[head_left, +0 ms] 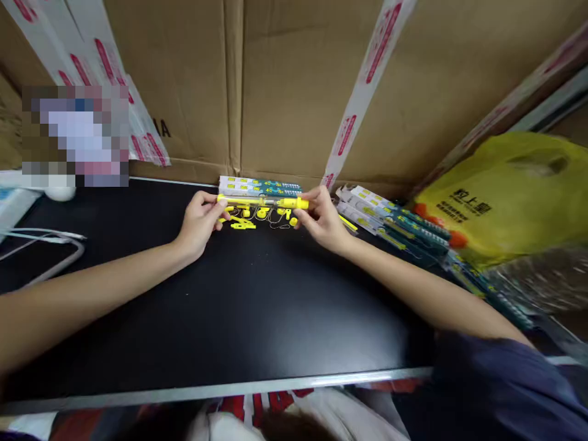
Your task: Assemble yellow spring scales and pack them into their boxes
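Observation:
A yellow device with a clear middle section (271, 202) is held level above the black table, spanning both hands. Its left end is pinched in my left hand (201, 222). At the other end, the fingers of my right hand (324, 222) close round the yellow tip. Small yellow parts (243, 225) and thin metal wires or springs lie on the table just under and behind it. Behind these is a small printed box (261, 184) in white and green, partly covered by the device.
Several printed boxes (390, 220) lie at the right, beside a yellow plastic bag (514, 196) and clear plastic wrap (542, 285). Tall cardboard (294, 79) with tape stands behind the black table (257, 318). White cables (59, 245) lie at the left.

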`<state>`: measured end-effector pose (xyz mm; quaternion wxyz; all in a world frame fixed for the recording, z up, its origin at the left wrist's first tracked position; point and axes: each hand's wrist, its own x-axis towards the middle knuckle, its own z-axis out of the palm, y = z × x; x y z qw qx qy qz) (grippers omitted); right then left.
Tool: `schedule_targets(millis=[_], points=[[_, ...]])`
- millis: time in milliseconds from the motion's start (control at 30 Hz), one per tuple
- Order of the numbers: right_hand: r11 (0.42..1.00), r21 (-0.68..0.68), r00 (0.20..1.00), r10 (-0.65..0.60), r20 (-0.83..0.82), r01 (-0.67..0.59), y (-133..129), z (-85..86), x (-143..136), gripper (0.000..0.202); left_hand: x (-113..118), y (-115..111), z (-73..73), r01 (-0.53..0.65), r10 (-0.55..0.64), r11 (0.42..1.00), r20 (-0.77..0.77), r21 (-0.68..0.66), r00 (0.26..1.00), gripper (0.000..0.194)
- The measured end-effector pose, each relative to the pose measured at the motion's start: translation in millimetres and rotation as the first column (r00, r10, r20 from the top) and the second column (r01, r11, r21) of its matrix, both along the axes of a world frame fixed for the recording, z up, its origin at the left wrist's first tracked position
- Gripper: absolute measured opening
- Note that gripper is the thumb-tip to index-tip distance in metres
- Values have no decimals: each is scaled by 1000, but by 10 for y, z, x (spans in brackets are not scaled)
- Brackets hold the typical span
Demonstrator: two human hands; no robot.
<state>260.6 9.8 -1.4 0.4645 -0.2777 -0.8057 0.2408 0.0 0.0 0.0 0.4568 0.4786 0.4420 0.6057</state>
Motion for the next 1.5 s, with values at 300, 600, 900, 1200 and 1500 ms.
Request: schedule_targets(millis=[300,600,900,1200,1500], points=[[943,281,980,-198,34,181,-69,148,-43,22,-20,24,-8,1,2,999,72,-44,997,13],[977,136,979,-176,101,162,-86,92,-37,22,-16,18,-8,17,-14,999,64,-41,998,13],[998,18,991,-63,115,61,-161,123,-83,24,-38,38,-23,30,-27,999,77,-40,997,13],[998,37,995,-59,76,56,-81,96,-51,20,-22,20,-9,18,-15,999,69,-43,997,14],[986,112,990,-131,59,123,-59,137,-60,25,-22,32,-8,16,-13,998,37,-61,999,14]])
